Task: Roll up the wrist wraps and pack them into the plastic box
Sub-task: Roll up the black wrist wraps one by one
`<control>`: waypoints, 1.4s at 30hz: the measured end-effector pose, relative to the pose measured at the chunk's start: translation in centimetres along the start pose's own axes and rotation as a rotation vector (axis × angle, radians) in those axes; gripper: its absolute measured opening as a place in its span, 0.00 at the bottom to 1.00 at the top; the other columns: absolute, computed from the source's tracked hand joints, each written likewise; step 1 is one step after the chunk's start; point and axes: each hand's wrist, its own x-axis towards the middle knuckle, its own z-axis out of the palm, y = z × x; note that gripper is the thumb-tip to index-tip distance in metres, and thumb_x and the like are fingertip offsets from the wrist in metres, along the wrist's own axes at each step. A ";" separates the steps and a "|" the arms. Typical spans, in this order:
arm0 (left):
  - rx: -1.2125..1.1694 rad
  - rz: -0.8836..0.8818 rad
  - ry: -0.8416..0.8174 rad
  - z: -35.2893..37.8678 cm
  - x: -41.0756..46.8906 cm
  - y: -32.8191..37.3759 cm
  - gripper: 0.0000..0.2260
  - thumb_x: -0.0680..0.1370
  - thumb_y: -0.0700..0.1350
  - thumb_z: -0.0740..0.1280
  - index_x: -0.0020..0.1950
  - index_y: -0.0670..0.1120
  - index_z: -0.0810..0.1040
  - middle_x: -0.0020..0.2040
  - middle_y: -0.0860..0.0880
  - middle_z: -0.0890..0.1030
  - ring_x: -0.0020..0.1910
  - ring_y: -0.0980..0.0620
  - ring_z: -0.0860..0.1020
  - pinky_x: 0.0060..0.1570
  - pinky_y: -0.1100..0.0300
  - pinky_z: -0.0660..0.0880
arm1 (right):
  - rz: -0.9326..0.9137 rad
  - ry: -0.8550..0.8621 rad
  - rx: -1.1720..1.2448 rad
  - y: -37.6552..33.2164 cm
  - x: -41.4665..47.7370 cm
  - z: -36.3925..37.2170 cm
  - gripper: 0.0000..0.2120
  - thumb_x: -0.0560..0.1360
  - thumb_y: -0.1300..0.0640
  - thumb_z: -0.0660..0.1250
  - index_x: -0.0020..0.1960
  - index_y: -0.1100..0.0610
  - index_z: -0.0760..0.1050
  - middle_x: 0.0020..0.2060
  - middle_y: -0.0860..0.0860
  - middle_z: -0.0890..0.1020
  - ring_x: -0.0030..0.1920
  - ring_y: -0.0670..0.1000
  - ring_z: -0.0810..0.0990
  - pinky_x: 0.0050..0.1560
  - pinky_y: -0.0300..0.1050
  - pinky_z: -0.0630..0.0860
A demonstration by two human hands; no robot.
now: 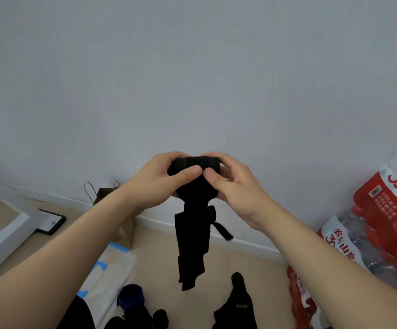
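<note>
Black wrist wrap (193, 243) — one, half-rolled — two hands grip: left hand (159, 179), right hand (234, 184).

This is looking like a plain room in a home. A bare white wall (192, 67) is meeting a wood-toned floor (247, 264) along a white baseboard (252, 246). A brown paper bag (125, 233) with handles is leaning at the wall, shrink-wrapped packs of bottled water (392, 210) are sitting stacked at the right, and a white furniture frame (5, 236) is standing at left. A clear plastic packet (107, 269) is lying on the floor.
</note>
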 end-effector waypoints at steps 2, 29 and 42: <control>0.058 0.089 -0.017 -0.3 -0.1 0.0 0.11 0.81 0.45 0.77 0.63 0.51 0.84 0.54 0.48 0.88 0.55 0.47 0.87 0.55 0.52 0.85 | 0.026 -0.017 0.033 -0.1 0.0 -0.1 0.11 0.87 0.52 0.66 0.68 0.51 0.79 0.57 0.57 0.87 0.58 0.58 0.88 0.60 0.56 0.85; -0.144 -0.148 0.103 0.0 0.0 0.4 0.12 0.83 0.57 0.72 0.62 0.53 0.85 0.52 0.51 0.89 0.50 0.49 0.89 0.46 0.55 0.86 | -0.564 0.112 -0.731 1.0 0.0 0.2 0.07 0.77 0.59 0.79 0.54 0.51 0.87 0.46 0.41 0.81 0.42 0.47 0.81 0.43 0.33 0.72; -0.194 -0.182 0.015 0.2 -0.3 1.1 0.17 0.81 0.63 0.71 0.62 0.54 0.87 0.57 0.47 0.89 0.55 0.46 0.89 0.46 0.60 0.84 | -0.170 0.231 -0.389 -0.1 -0.3 0.5 0.11 0.74 0.47 0.82 0.39 0.53 0.86 0.30 0.49 0.85 0.32 0.51 0.84 0.35 0.44 0.79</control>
